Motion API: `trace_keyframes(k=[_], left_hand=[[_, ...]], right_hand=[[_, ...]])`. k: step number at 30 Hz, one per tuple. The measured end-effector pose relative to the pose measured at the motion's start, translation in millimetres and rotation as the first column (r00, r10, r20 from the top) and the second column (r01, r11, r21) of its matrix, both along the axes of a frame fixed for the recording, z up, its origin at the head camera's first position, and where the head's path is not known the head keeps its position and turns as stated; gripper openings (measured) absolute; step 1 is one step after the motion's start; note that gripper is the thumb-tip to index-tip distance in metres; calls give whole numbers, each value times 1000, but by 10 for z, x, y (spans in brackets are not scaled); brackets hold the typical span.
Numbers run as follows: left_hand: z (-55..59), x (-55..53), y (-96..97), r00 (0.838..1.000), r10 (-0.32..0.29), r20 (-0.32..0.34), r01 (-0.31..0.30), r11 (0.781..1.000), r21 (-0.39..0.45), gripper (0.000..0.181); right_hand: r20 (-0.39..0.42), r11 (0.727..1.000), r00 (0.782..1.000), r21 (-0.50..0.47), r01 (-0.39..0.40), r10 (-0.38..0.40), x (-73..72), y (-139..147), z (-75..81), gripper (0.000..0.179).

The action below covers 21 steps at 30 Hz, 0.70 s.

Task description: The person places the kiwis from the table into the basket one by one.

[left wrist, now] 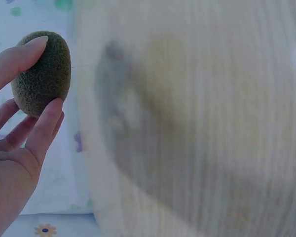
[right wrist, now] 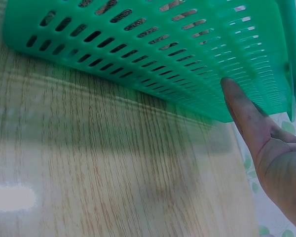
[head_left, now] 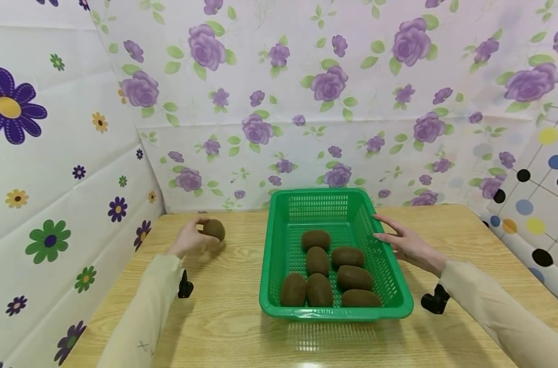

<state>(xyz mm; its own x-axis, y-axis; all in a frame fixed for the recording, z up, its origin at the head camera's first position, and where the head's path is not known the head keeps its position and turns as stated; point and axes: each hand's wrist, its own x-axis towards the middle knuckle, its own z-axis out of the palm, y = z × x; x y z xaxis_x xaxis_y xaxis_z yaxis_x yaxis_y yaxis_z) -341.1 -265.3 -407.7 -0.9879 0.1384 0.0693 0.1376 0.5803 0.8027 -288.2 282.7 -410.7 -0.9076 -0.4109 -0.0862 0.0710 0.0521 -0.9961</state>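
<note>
A brown, fuzzy kiwi (head_left: 214,230) is at the back left of the wooden table, pinched by my left hand (head_left: 195,237). In the left wrist view the thumb lies across the upper part of this kiwi (left wrist: 44,74), with the fingers under its lower end. A green plastic basket (head_left: 268,245) stands right of centre, and several kiwis (head_left: 354,278) lie in its front half. My right hand (head_left: 409,248) holds the basket's right side by the rim. From the right wrist view, one digit rests against the slotted outer wall (right wrist: 187,59).
The wooden table (head_left: 232,327) reaches back to a wall covered with purple-flowered sheeting (head_left: 255,128). Another flowered sheet (head_left: 76,204) bounds the left side, and a dotted one (head_left: 532,225) the right. A small black device (head_left: 184,285) sits at each wrist.
</note>
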Motion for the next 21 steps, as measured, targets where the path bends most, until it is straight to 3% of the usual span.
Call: trace_keyframes(k=[11, 21], left_hand=[[488, 14, 325, 998, 5, -63, 5, 987, 164, 74], [884, 56, 879, 991, -9, -130, 39, 973, 230, 67]], right_hand=[[8, 1000, 1000, 0, 2, -2, -17, 0, -11, 65], [-1, 1000, 1000, -2, -3, 3, -17, 5, -21, 65]])
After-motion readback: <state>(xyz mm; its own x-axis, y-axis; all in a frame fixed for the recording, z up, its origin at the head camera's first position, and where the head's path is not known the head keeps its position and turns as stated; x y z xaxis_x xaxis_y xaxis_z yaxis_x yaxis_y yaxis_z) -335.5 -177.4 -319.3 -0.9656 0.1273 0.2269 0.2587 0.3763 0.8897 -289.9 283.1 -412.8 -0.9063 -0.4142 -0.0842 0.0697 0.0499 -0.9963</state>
